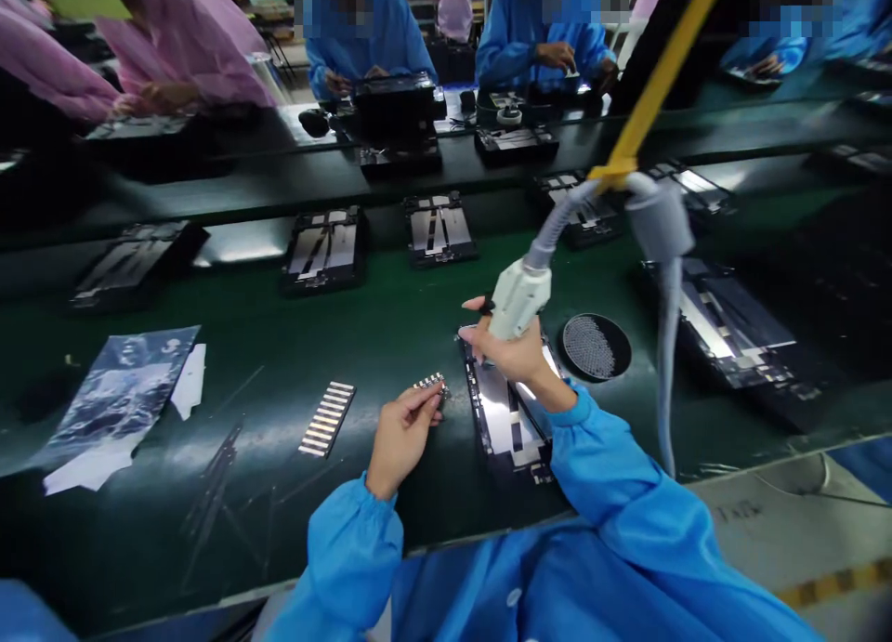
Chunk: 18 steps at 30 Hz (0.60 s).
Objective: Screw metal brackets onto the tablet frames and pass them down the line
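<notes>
So the right hand [516, 352] is gripping a pale handheld tool [519, 296], fingers curling around its body, and it's hovering over the flat black-framed device [500, 419] just right of the middle of the frame. Near the device's left edge, the left hand [402, 430] is pinching a little studded piece [427, 381] between thumb and fingertips. The tool's tip is hiding behind the right hand, so there's no telling whether it's touching anything. For doing this well, imo, the tool should be pointing squarely at the device, since a slanted tip would probably be skating across that shiny face. The grey hose [558, 222] is hanging from a yellow strap [655, 94] toward the upper right, so the right hand should be leaving some slack rather than fighting any pull. The left hand should be pinching lightly, because that piece is looking tiny and easy to drop. Also, a round black dish [621, 347] is sitting on the surface [251, 349] just right of the device, so elbows should be steering clear.
</notes>
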Each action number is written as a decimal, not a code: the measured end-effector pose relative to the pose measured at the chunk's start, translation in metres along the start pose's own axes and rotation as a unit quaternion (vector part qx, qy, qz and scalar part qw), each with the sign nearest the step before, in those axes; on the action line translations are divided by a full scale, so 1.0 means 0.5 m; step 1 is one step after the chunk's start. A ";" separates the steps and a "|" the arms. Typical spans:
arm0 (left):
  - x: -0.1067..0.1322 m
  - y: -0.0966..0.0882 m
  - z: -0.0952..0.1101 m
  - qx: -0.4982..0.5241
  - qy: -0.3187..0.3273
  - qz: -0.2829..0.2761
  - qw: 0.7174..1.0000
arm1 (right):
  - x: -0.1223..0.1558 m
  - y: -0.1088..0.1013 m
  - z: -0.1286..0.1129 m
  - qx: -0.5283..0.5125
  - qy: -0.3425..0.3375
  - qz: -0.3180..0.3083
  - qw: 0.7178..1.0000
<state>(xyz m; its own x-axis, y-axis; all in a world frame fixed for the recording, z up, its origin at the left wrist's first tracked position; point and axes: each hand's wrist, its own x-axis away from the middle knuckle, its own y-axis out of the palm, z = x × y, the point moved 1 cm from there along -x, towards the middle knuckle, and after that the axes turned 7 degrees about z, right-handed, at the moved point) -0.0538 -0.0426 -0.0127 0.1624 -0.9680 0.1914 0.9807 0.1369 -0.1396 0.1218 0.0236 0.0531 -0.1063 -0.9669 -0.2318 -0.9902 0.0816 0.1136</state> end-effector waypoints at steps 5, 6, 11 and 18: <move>0.013 -0.036 0.001 -0.129 0.064 0.070 0.987 | -0.002 0.009 0.038 0.047 0.011 -0.019 0.999; 0.015 -0.038 0.002 -0.135 0.072 0.073 0.986 | -0.002 0.008 0.043 0.051 0.013 -0.019 0.998; 0.028 -0.028 0.009 -0.046 0.107 0.107 0.987 | 0.000 0.007 0.043 0.046 0.022 -0.002 0.999; 0.038 0.002 0.001 -0.049 0.112 0.061 0.991 | -0.005 0.035 0.037 0.022 0.028 -0.013 0.999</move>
<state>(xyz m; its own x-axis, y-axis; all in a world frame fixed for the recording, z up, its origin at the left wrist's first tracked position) -0.0499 -0.0607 -0.0088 0.2406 -0.9692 -0.0522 0.9379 0.2460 -0.2447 0.1032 0.0317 0.0378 -0.0767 -0.9807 -0.1797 -0.9957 0.0660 0.0648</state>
